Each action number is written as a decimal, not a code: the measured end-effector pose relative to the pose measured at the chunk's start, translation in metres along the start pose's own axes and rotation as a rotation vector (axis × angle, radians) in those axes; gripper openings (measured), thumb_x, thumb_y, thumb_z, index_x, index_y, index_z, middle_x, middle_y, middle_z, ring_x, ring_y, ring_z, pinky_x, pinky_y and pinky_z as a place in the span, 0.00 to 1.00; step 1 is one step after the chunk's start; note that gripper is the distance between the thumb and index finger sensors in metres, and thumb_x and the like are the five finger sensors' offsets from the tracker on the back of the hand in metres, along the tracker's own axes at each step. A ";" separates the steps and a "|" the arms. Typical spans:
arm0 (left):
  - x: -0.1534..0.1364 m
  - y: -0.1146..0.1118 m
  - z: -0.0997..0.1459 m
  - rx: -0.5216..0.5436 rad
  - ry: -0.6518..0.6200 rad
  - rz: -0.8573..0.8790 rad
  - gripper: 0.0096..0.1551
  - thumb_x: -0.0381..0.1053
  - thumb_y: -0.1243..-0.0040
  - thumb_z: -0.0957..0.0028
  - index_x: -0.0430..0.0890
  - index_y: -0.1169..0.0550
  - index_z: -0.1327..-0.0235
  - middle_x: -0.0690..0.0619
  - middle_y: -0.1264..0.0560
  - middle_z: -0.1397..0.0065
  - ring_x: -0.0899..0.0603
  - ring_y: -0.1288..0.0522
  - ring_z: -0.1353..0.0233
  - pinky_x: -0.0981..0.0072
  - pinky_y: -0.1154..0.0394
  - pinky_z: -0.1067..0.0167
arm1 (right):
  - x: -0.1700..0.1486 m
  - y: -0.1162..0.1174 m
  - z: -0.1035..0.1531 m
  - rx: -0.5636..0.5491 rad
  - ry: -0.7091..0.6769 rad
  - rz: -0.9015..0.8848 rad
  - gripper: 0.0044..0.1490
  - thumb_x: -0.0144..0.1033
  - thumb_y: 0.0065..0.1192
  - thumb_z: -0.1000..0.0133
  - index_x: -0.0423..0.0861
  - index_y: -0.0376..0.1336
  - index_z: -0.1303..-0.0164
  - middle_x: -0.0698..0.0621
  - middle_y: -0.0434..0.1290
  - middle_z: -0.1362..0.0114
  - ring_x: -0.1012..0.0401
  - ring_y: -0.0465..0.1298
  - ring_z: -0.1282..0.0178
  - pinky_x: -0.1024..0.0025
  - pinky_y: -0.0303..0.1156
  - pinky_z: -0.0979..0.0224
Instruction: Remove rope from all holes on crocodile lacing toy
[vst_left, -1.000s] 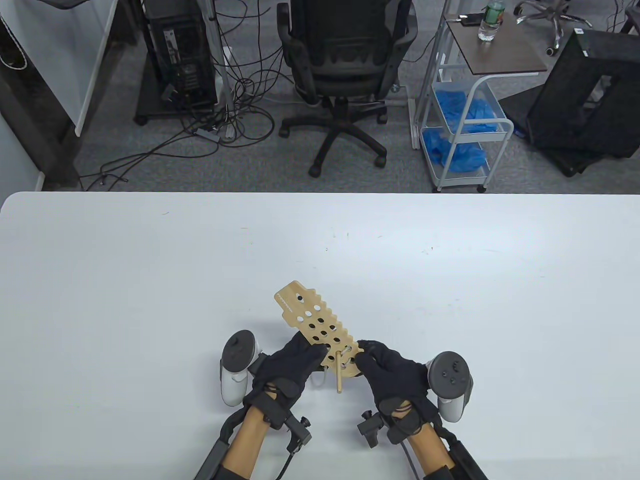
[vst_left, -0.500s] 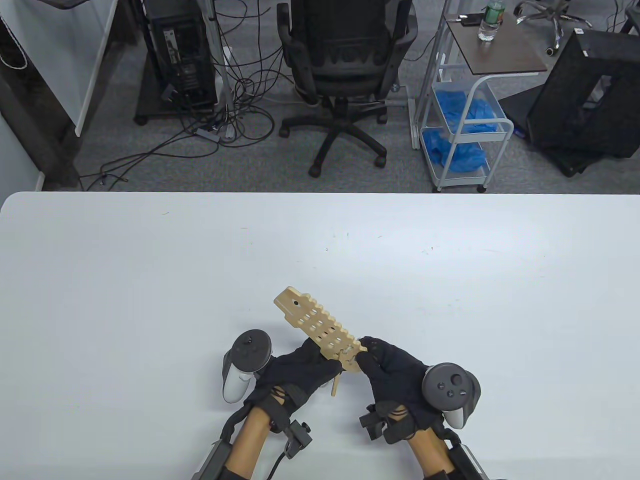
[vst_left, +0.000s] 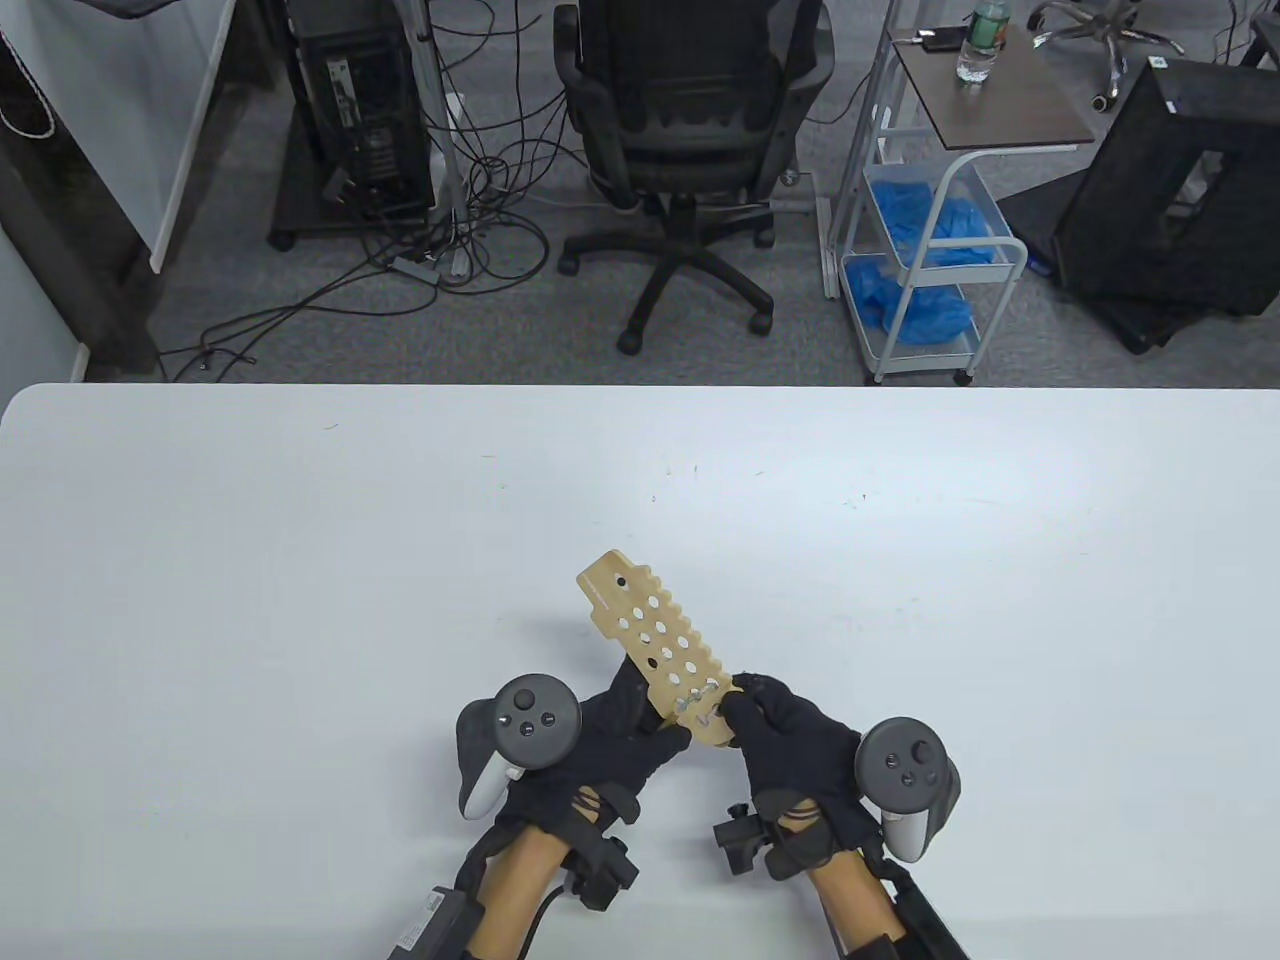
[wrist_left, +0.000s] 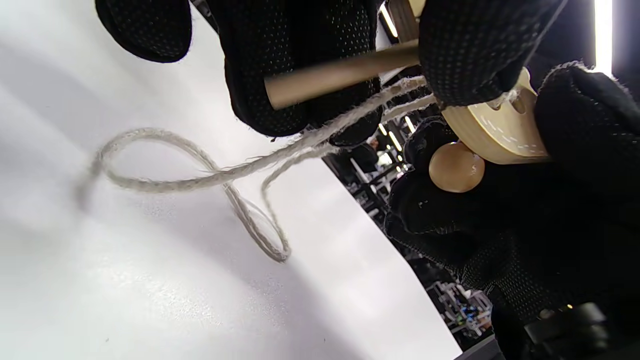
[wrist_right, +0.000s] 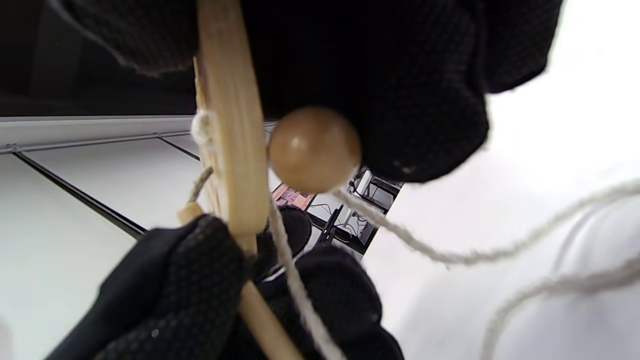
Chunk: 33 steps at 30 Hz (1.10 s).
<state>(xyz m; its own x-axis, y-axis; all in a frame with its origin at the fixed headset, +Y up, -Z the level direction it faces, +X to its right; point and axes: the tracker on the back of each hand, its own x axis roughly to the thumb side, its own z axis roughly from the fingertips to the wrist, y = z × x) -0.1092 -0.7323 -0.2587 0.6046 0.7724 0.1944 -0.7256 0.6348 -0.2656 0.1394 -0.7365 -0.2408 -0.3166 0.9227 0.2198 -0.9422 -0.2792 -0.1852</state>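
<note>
With left hand (vst_left: 610, 745) gripping rigid, light crocodile board (vst_left: 655, 645) and right hand (vst_left: 790, 745) pinching its laced end, grasp wooden needle (wrist_left: 340, 75), not limp rope (wrist_left: 200, 175).

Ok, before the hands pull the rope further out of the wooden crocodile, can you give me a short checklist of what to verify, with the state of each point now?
1. Left hand holds the crocodile board steady: ok, its fingers grip the near end.
2. Right hand supports the same end: ok.
3. Wooden needle is under control: ok, the left hand's fingers pinch it below the board.
4. Rope slack is free of knots: cannot tell; it lies in loose crossing loops on the table.
5. Far holes are empty: ok in the table view.
6. Rope is out of the near holes: not ok, strands still cross there; the wooden bead sits against the board.
</note>
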 end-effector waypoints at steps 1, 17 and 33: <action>0.000 0.000 0.000 0.011 0.004 -0.001 0.47 0.61 0.37 0.48 0.43 0.38 0.19 0.55 0.15 0.39 0.44 0.18 0.38 0.33 0.30 0.33 | 0.000 -0.001 0.000 -0.004 0.004 -0.002 0.28 0.43 0.66 0.52 0.34 0.71 0.53 0.35 0.83 0.52 0.43 0.84 0.60 0.35 0.71 0.42; -0.017 0.020 0.002 0.170 0.040 -0.005 0.35 0.58 0.41 0.47 0.59 0.33 0.23 0.56 0.11 0.42 0.45 0.16 0.37 0.34 0.29 0.33 | -0.012 -0.013 -0.005 -0.070 0.126 -0.090 0.29 0.44 0.66 0.52 0.33 0.72 0.54 0.35 0.83 0.53 0.43 0.84 0.61 0.36 0.72 0.43; -0.033 0.036 0.004 0.233 0.100 0.025 0.27 0.57 0.43 0.46 0.58 0.22 0.31 0.51 0.17 0.32 0.41 0.22 0.30 0.31 0.33 0.31 | -0.028 -0.040 -0.010 -0.179 0.255 -0.239 0.29 0.44 0.65 0.51 0.33 0.71 0.53 0.35 0.83 0.53 0.43 0.84 0.61 0.36 0.72 0.43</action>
<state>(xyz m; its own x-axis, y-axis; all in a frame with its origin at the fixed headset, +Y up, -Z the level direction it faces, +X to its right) -0.1565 -0.7342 -0.2712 0.6066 0.7896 0.0927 -0.7899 0.6118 -0.0417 0.1870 -0.7480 -0.2494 -0.0324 0.9988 0.0361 -0.9450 -0.0188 -0.3267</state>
